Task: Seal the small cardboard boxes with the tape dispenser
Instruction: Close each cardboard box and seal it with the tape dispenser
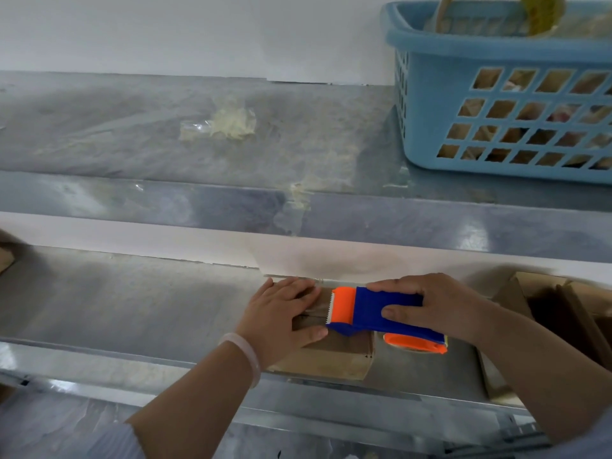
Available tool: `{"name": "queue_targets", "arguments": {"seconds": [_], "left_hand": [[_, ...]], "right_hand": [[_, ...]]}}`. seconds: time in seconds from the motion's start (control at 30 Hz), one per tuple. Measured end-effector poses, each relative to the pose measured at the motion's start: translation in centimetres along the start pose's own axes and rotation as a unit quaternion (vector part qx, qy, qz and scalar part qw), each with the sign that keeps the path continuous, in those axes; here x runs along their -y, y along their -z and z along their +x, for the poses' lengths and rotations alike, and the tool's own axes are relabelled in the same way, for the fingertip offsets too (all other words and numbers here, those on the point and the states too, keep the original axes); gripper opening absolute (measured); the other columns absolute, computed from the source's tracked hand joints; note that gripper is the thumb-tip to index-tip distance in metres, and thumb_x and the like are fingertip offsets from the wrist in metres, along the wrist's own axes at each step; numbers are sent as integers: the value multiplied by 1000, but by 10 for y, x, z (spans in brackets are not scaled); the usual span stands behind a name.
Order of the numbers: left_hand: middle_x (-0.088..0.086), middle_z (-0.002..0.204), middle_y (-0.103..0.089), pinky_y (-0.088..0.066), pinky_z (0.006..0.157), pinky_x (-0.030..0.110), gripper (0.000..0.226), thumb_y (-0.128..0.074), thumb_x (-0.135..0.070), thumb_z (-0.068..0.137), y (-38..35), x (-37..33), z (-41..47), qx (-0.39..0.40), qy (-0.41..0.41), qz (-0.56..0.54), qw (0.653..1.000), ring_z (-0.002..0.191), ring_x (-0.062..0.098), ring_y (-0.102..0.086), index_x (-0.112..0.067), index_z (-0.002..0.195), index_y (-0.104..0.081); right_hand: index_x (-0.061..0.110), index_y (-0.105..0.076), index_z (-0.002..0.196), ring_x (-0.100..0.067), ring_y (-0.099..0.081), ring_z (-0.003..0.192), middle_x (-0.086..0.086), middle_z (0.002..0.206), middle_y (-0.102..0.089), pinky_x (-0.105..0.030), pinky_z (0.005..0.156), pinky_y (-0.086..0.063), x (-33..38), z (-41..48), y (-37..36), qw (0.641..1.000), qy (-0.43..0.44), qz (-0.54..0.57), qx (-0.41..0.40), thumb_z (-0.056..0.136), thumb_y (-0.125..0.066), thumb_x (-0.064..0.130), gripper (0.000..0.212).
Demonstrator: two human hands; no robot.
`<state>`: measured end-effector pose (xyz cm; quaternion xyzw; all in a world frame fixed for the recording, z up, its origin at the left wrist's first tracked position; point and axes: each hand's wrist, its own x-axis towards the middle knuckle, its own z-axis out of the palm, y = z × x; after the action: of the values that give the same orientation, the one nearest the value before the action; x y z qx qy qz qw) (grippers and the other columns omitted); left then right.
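Cardboard box (332,357) w/ blue plastic dispenser (376,313)

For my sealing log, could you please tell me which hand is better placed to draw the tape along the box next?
Likely the right: the right hand grips the tape dispenser on the box; the left hand lies flat, steadying it.

The tape dispenser (381,313) had a blue body with an orange roller and orange hub. The box (334,362) was plain brown. The basket (496,49) was light blue, its side patterned with a grid of square holes. The shelf (132,293) was mottled grey, the wall (165,28) white, the bracelet (246,354) pale, the crumpled tape (228,122) yellowish.
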<state>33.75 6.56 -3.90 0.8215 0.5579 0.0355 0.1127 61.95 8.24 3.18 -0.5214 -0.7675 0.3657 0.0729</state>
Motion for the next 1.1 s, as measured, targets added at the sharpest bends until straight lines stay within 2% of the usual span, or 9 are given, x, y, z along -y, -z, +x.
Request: {"name": "queue_targets", "arguments": {"seconds": [0.2, 0.37, 0.5, 0.73, 0.8, 0.9, 0.97, 1.03, 1.1], "left_hand": [[-19, 157, -20, 5, 118, 33, 93, -16, -89, 70, 0, 1, 1, 4, -4, 6, 1000, 146, 7, -13, -41, 150, -24], [-21, 157, -19, 8, 117, 31, 91, -17, -86, 71, 0, 2, 2, -1, -4, -4, 1000, 146, 6, -11, -41, 150, -25], [-21, 156, -20, 8, 117, 29, 100, -13, -93, 66, -1, 2, 1, -10, -11, -10, 1000, 146, 5, -13, -39, 149, -28], [-18, 159, -12, 11, 118, 30, 91, -2, -83, 75, 4, 4, -3, 11, -38, 31, 999, 148, 7, -6, -38, 152, -15], [-11, 159, -20, 2, 120, 32, 78, -2, -74, 88, 5, 12, -5, 12, -69, 71, 995, 147, 14, -19, -33, 153, -19], [-1, 151, -40, -28, 114, 42, 61, -7, -55, 102, 5, 23, -6, 25, -87, 129, 988, 136, 22, -43, -25, 148, -33], [-4, 153, -37, -28, 115, 45, 67, 0, -57, 99, 11, 23, -5, 31, -91, 123, 988, 139, 21, -39, -27, 149, -34], [-10, 156, -31, -12, 119, 40, 78, 7, -66, 91, 18, 10, -5, 9, -50, 53, 997, 145, 16, -27, -32, 148, -33], [-11, 153, -34, -13, 120, 39, 69, -7, -65, 92, 15, -13, -1, -30, 31, -20, 999, 143, 14, -27, -33, 147, -34]], "right_hand": [[71, -47, 109, 8, -60, 98, 33, 113, -61, -15, 84, -52, -8, -3, 7, 1000, 0, 15, -3, 70, -57, 65, 41], [79, -48, 102, 1, -63, 99, 31, 112, -62, -27, 86, -56, -29, -16, 29, 1000, -18, 9, -17, 71, -63, 60, 39], [78, -49, 102, 11, -59, 98, 36, 111, -60, -15, 78, -52, -42, -30, 44, 999, -32, -18, -20, 83, -69, 44, 44], [76, -47, 100, 11, -61, 89, 36, 104, -62, -15, 75, -51, -40, -30, 19, 997, -73, -14, -17, 83, -67, 52, 36], [78, -47, 97, 9, -62, 89, 36, 102, -63, -17, 78, -53, -37, -30, 12, 997, -74, -6, -20, 82, -67, 54, 34], [76, -49, 100, 17, -58, 90, 40, 102, -60, -11, 75, -50, -31, -31, 1, 998, -60, 1, -22, 81, -66, 56, 32], [75, -46, 101, 22, -54, 90, 43, 101, -55, -5, 68, -46, -26, -31, -5, 998, -49, -3, -27, 84, -65, 54, 32], [76, -47, 100, 18, -57, 91, 40, 105, -58, -10, 74, -49, -23, -31, -10, 999, -41, 3, -35, 84, -63, 57, 30], [77, -46, 101, 15, -59, 90, 40, 105, -58, -12, 74, -50, -20, -31, -18, 998, -39, 14, -36, 84, -62, 58, 30]]}}
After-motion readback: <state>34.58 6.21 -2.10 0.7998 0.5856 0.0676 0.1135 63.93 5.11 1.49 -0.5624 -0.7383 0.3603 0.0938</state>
